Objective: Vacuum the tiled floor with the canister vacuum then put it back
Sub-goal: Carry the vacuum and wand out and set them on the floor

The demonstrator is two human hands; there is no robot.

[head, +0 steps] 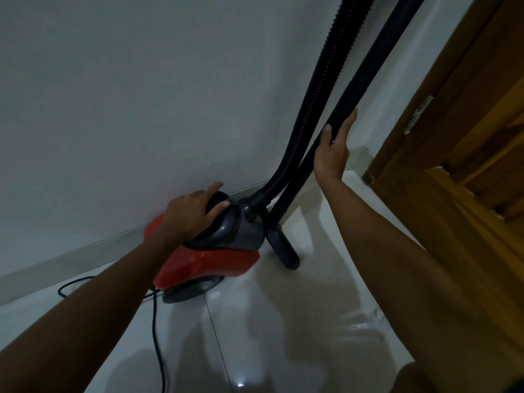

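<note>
Glossy pale tiled floor (283, 321), one dark grout line running toward me, meets a plain grey-white wall (127, 95) at a low skirting strip (85, 251); a brown wooden door frame (453, 123) closes the right side of the corner. The canister vacuum (215, 259) stands on the tiles against the skirting: red lower shell, grey upper housing, dark wheel at its near end. From its front socket a ribbed black hose (329, 80) climbs out of view at the top, and beside it a smooth black wand (377, 63) rises along the wall, its floor nozzle (283, 248) resting on the tiles just right of the canister. A thin black power cord (156, 321) trails from the canister's near end across the floor, looping by the skirting and running toward me. My left hand (190, 211) rests over the dark handle on top of the canister, fingers curled round it, index finger extended toward the wall. My right hand (334, 148) lies against the wand, fingers straight and close together along its right side, thumb on the left side. Open tile lies right of the nozzle and in front of the canister; wall and door frame bound the corner
</note>
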